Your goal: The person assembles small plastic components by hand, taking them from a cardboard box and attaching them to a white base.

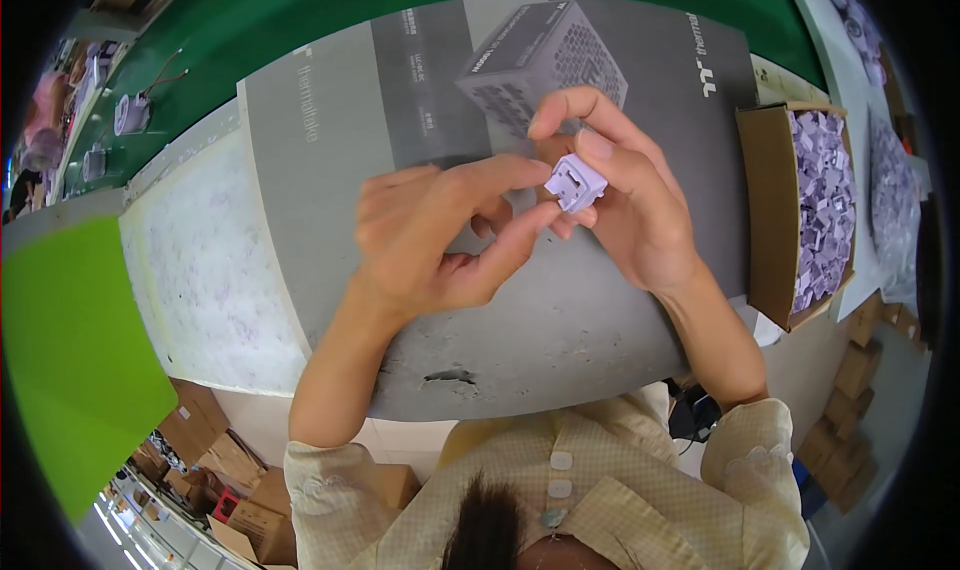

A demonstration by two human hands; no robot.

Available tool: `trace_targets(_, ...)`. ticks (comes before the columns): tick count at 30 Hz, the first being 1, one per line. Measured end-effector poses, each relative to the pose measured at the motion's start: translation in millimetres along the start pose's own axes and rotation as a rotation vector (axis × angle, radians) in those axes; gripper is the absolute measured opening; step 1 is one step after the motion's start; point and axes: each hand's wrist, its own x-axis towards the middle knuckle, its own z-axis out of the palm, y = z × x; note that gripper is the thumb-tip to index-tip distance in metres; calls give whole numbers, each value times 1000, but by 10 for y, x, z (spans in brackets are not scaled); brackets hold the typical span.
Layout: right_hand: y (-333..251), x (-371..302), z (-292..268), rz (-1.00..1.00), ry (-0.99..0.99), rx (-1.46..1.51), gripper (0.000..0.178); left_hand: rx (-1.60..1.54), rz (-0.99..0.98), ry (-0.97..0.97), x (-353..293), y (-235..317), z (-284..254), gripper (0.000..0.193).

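Note:
Above the middle of the grey printed mat, a small pale-lilac plastic housing [577, 183] is held up between both hands. It is squarish, with a slot and an opening facing me. My right hand [630, 170] grips it from the right between thumb and fingers, its index finger curled above. From the left, the thumb and index fingertips of my left hand [440, 230] pinch its near-left side; the other left fingers are curled. Whether the housing is one piece or two joined pieces I cannot tell.
Under the hands lies a grey printed cardboard sheet [330, 170], torn near its front edge. An open cardboard box [775, 220] full of small lilac plastic pieces stands at the right. Far left on the green surface [200, 70] sits a small white motor-like part [131, 115] with wires.

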Motion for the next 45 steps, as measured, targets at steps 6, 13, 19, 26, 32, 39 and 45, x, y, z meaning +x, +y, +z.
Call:
trace_targets(6, -34, 27, 81, 26, 76, -184, 37, -55, -38, -6, 0, 22, -5, 32)
trace_targets(13, 37, 10, -42, -78, -14, -110, 23, -105, -60, -6, 18, 45, 1, 29)
trace_targets(19, 70, 8, -16, -167, 48, -195, 20, -129, -64, 42, 26, 48, -6, 28)
trace_targets(26, 134, 12, -14, -439, 75, -565, 18, -323, -329, 75, 4, 82, 45, 28)
trace_targets(32, 91, 1, -16, -504, 102, -659, 15, -663, -557, 48, 35, 115, 38, 22)
trace_targets(39, 100, 3, -10, -439, 125, -627, 15, -764, -586, 13, 21, 84, 42, 24)
trace_targets(45, 115, 8, -11, -492, 174, -719, 12, -936, -701, 7, 39, 66, 52, 22)
